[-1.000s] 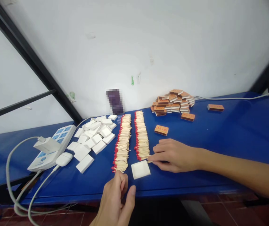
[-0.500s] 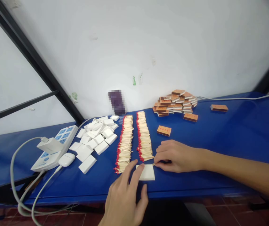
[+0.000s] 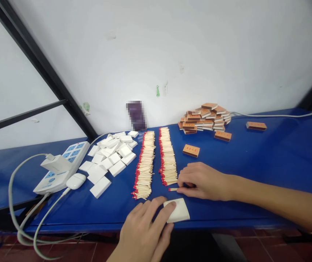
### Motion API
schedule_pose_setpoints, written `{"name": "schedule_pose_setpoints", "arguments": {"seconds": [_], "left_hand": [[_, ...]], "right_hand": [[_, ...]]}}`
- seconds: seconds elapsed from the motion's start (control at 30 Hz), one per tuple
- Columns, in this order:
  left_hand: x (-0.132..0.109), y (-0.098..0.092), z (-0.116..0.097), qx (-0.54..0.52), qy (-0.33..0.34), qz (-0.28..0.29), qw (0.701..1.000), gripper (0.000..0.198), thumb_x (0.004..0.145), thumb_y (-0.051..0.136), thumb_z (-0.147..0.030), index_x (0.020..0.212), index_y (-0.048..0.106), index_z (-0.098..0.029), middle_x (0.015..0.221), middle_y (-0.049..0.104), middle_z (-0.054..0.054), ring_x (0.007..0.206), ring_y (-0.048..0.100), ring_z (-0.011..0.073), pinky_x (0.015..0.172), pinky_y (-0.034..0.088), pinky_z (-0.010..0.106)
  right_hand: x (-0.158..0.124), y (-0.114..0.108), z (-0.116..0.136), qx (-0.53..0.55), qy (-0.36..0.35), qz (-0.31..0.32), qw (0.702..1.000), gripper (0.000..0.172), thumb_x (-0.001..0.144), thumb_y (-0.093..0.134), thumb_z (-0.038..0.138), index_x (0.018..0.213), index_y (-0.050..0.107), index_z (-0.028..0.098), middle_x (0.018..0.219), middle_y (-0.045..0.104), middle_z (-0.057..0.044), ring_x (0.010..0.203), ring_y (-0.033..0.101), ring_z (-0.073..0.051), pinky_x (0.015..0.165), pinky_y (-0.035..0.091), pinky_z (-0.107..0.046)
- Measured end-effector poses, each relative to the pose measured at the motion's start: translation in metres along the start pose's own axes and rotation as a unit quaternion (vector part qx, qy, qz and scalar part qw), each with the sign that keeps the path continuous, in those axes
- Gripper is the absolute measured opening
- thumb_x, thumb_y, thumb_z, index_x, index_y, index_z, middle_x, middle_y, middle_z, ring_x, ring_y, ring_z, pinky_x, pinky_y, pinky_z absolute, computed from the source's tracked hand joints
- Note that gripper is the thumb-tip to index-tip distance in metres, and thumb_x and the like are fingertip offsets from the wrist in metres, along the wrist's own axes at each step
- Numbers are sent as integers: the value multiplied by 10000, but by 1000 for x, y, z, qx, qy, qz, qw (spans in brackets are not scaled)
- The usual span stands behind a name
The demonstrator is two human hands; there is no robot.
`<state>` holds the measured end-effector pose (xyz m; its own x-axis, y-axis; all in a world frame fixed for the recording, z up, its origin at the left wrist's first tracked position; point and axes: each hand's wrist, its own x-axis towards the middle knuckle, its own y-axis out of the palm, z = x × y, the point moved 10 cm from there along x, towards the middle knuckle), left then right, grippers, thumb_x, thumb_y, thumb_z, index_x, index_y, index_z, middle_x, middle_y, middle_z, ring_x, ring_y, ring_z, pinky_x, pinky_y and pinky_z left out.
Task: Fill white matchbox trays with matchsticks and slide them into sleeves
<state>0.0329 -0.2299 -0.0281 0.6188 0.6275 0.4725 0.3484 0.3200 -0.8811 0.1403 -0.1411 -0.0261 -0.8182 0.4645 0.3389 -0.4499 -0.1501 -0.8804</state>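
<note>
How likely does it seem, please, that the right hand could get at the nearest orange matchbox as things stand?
Probably yes: the nearest orange matchbox lies just beyond the right hand, with nothing visible between them, though that hand seems to pinch a match, which may need releasing first.

The matches [image 3: 168,156] look wooden, the tabletop [image 3: 254,156] glossy.

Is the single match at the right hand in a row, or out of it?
Out: blue table shows between the match and the right row.
</note>
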Motion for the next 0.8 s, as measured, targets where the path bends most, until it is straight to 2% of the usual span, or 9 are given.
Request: {"name": "schedule_pose_setpoints", "arguments": {"seconds": [0.2,0.43,0.67,0.8], "left_hand": [[2,-5,-3,15,37,20,999,368,1099,286,-249,1314,584,-234,1221,685,82,938,698,212,814,582,327],[-6,4,-3,24,46,70,996,361,1078,292,-173,1288,574,-255,1327,654,62,973,682,245,840,580,400],[-5,-6,-4,-21,69,67,995,355,1004,322,-57,1174,573,-241,1316,666,62,1031,677,223,903,561,377],[-10,-5,-2,-44,67,75,994,425,903,340,26,1118,582,-250,1335,660,51,1089,669,216,948,555,397]], "right_hand": [[-2,-5,-2,1,0,26,1000,230,983,594,368,852,645,187,713,633,12,628,499,-125,649,343,-272],[-3,-1,-1,5,-7,50,999,139,955,592,256,846,651,193,723,638,19,626,496,-121,677,346,-280],[0,-3,-1,8,-8,20,1000,141,953,602,272,880,683,182,732,664,10,631,526,-125,681,347,-280],[-1,-9,4,-3,-27,4,1000,186,972,565,262,1018,725,179,776,680,-12,666,544,-139,681,359,-279]]}}
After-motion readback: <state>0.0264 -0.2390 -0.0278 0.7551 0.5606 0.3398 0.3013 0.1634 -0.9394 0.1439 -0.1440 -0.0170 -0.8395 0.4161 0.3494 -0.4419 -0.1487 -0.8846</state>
